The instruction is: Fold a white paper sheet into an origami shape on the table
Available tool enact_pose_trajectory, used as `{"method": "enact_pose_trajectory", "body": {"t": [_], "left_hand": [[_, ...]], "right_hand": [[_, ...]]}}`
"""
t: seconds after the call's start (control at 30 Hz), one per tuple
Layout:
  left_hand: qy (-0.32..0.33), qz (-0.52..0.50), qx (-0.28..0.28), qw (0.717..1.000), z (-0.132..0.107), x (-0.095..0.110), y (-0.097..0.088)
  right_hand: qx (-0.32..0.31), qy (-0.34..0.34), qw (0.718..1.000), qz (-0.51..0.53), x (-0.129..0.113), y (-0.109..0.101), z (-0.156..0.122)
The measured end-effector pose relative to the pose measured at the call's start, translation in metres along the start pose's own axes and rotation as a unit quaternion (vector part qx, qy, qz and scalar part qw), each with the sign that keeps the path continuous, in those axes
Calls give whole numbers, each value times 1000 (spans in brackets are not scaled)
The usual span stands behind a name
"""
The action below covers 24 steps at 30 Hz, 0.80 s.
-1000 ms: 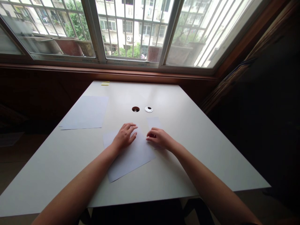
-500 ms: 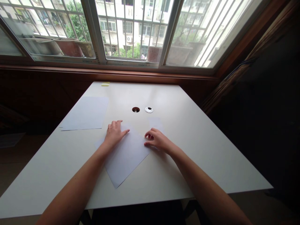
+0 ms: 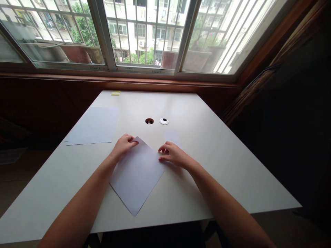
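A sheet of white paper [image 3: 138, 175] lies turned like a diamond on the white table [image 3: 207, 172], one corner pointing toward me. My left hand [image 3: 124, 144] pinches it near its far corner, thumb on top and fingers tucked behind. At the right side of the sheet is my right hand [image 3: 173, 154], its thumb and fingers apart; whether the fingertips touch the paper edge I cannot tell. A smaller white piece of paper [image 3: 171, 135] lies just beyond the right hand, partly covered by it.
Another white sheet [image 3: 93, 125] lies at the table's left edge. Farther back are a round cable hole [image 3: 149, 121], its loose ring cover [image 3: 163, 121] and yellow sticky strips [image 3: 115, 93]. A barred window [image 3: 144, 34] rises behind the table.
The sheet has turned, its near corner shifting right and toward me. My left hand's fingers have gone from spread on the paper to pinching its far corner. The right hand has barely moved.
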<state>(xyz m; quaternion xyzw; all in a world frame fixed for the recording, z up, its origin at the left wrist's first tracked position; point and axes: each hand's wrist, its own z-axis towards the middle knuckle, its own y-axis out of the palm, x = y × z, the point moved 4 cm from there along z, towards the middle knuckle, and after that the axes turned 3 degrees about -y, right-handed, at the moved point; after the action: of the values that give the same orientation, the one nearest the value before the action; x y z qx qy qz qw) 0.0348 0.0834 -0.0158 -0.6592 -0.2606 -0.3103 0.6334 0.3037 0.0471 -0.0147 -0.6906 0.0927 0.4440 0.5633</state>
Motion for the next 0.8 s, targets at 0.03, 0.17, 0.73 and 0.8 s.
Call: {"method": "enact_pose_trajectory", "body": {"t": [0.03,0.17,0.73,0.8], "left_hand": [[2,-25,-11,1000,-2,2,0],[9,-90,-51,995,-6,10,2],[38,-131,-57,989,-7,11,7],[45,-126,-64,989,-6,10,8]], "right_hand": [[-1,0,1000,14,0,0,1],[15,12,999,30,-3,-2,9],[-109,61,992,24,-13,-8,35],[-117,62,991,24,-12,-8,35]]}}
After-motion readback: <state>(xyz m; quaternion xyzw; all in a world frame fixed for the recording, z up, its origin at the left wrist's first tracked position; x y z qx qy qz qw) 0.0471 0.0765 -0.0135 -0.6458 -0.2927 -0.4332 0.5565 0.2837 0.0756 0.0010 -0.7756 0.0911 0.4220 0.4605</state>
